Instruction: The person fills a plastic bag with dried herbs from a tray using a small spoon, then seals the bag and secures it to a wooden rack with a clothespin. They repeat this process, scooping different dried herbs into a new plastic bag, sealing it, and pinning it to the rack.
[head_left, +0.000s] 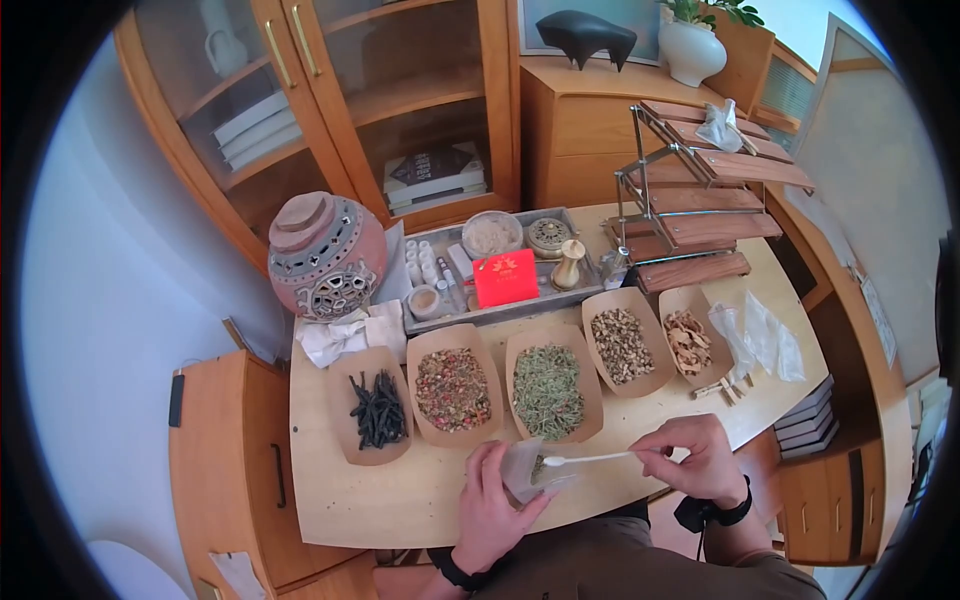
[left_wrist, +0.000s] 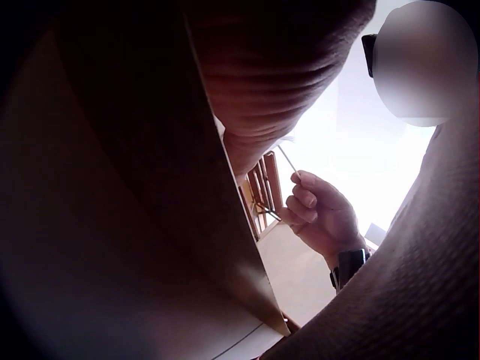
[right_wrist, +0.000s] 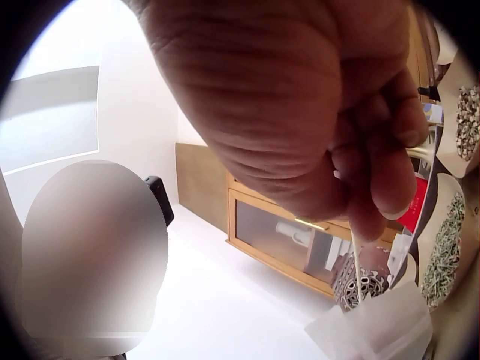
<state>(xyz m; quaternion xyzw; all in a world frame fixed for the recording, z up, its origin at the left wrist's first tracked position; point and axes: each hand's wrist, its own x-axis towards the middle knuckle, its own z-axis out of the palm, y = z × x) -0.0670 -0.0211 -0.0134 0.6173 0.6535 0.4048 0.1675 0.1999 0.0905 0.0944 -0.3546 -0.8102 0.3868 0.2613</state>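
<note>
At the table's front edge the left hand (head_left: 494, 510) holds a small translucent pouch (head_left: 522, 472) between thumb and fingers, with some dark green herb inside. The right hand (head_left: 695, 458) pinches the thin handle of a white spoon (head_left: 590, 459), whose bowl lies at the pouch's mouth. In the right wrist view the pouch (right_wrist: 375, 330) is below the right hand (right_wrist: 292, 112), with the spoon's handle reaching down to it. The left wrist view shows the right hand (left_wrist: 326, 217) holding the handle; the left hand (left_wrist: 262, 82) covers the pouch there.
Paper trays hold black pods (head_left: 378, 410), a reddish mix (head_left: 452, 390), green herb (head_left: 548, 392), beige pieces (head_left: 621, 345) and chips (head_left: 687, 343). Behind are a grey tray (head_left: 490, 318) with a red card (head_left: 506, 278), a patterned pot (head_left: 327, 258) and a wooden rack (head_left: 700, 215). Plastic bags (head_left: 770, 335) lie right.
</note>
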